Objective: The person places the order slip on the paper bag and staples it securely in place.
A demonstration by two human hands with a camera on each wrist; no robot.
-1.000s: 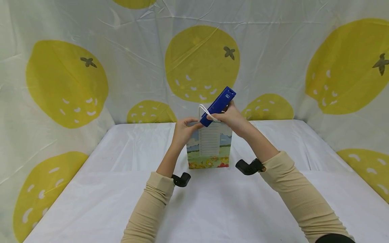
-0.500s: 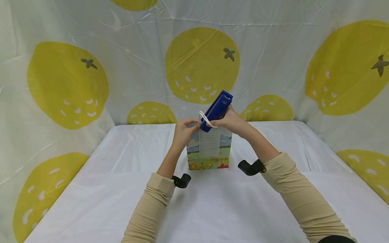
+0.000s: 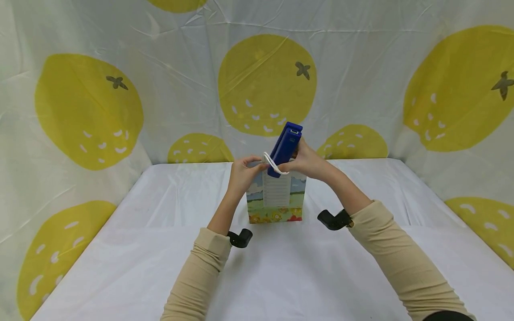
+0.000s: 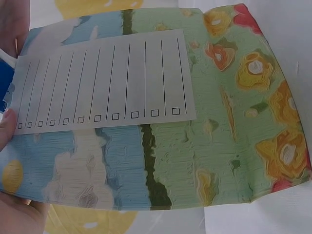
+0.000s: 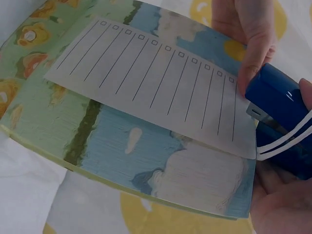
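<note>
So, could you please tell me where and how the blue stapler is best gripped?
I'd probably take the blue stapler round the middle of its long body, from the right, as the right grip does: the body slants up and rightward, while its lower end is by the top of the paper bag, close to the left grip.

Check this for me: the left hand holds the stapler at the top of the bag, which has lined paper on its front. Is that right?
Not quite: the right hand holds the stapler, as the head view shows. It is indeed at the top of the bag, which has lined paper on its front.
</note>
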